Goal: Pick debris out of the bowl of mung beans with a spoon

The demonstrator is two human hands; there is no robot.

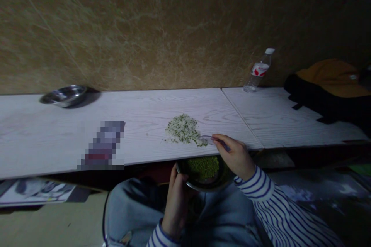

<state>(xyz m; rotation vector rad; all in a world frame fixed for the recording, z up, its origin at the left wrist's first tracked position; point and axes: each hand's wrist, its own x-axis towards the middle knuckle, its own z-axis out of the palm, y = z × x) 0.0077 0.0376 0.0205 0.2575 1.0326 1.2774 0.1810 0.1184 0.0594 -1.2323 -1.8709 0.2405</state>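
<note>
My left hand (177, 200) grips the rim of a metal bowl (193, 187), held just below the table's front edge, above my lap. Small green beans (204, 166), like mung beans, lie in the bowl. Between the fingers of my right hand (236, 159) is a spoon (206, 138) that looks clear. Its tip touches the near right edge of a loose pile of white and green grains (182, 127), spread on the tabletop. Whether the spoon carries any grains is too unclear to tell.
At the back left of the white wood-grain table (139, 100) stands another metal bowl (68, 98). A blurred-out flat object (101, 144) lies at the front left. A plastic bottle (257, 71) stands against the wall, and a brown cap (333, 77) rests on dark fabric at right.
</note>
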